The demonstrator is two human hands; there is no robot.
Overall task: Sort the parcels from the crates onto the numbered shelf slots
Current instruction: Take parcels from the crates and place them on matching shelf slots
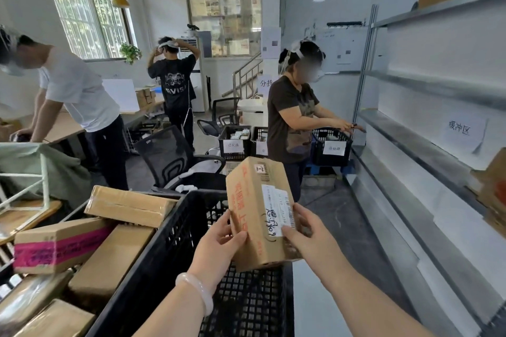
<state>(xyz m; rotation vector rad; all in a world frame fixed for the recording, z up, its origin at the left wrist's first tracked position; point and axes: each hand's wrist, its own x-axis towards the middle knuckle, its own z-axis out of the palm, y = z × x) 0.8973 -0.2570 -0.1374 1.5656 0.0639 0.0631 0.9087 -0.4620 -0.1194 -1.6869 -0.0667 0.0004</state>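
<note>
aisle floor [328, 200]: open | shelf [427, 145]: bare right | person [293, 117]: blocks ahead

Two hands are seen: left hand [219, 247], right hand [309, 238]. One held parcel [257, 208] is counted. At least five more parcels [109, 254] are piled at left. Four black crates [175, 249] are counted. Three other people [294, 107] are visible. Two office chairs [169, 156] are seen.

Three people work across the room, each wearing a head rig; a black mesh office chair [175, 156] stands empty in the middle; a green plant [130, 52] sits by the window [85, 8]; a metal stair rail [246, 76] rises at the back.
</note>
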